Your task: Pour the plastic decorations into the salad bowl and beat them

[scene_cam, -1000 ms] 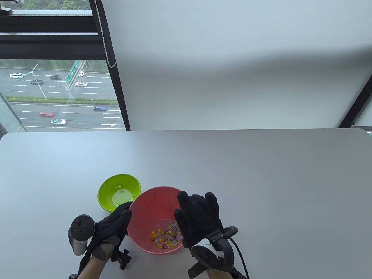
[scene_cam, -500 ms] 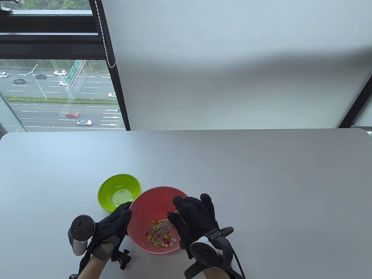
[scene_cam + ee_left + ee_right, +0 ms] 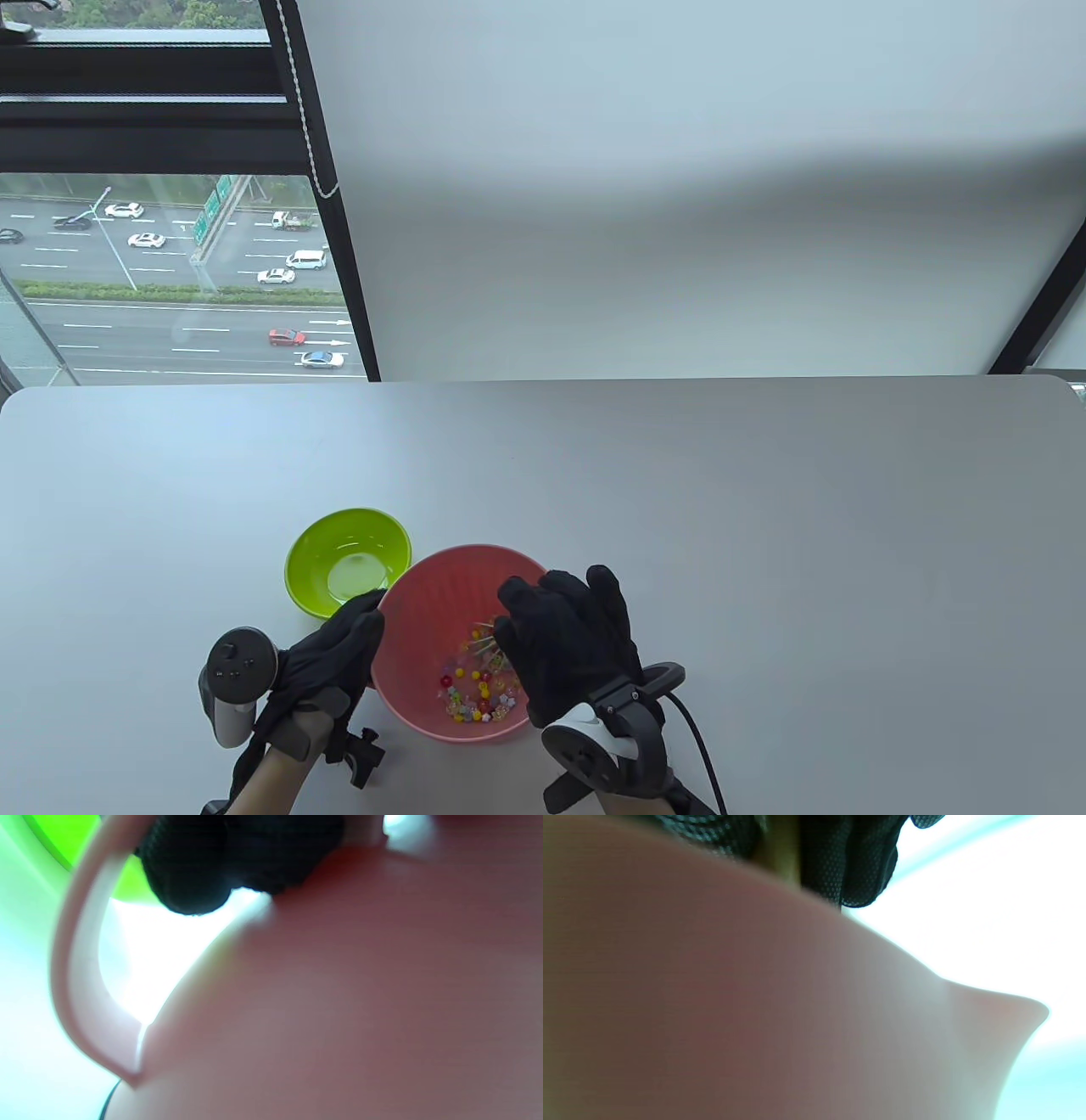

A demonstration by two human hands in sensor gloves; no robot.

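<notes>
A pink salad bowl (image 3: 441, 594) stands near the table's front edge with several small coloured plastic decorations (image 3: 477, 696) in its bottom. My right hand (image 3: 564, 641) is over the bowl's right side, fingers curled round a whisk whose wire head (image 3: 485, 643) dips into the bowl; the handle is hidden under the glove. My left hand (image 3: 339, 649) grips the bowl's left rim. In the left wrist view the fingers (image 3: 237, 861) sit on the pink rim (image 3: 80, 976). The right wrist view shows the pink bowl wall (image 3: 712, 1005) close up and blurred.
An empty green bowl (image 3: 348, 560) stands just left of and behind the pink bowl, close to my left hand. The grey table (image 3: 764, 526) stretches away behind and to the right. A window and wall lie beyond the far edge.
The whisk head has swept from the bowl's lower right to its left and back toward the centre. The decorations have shifted about the bottom. My left hand has stayed on the rim.
</notes>
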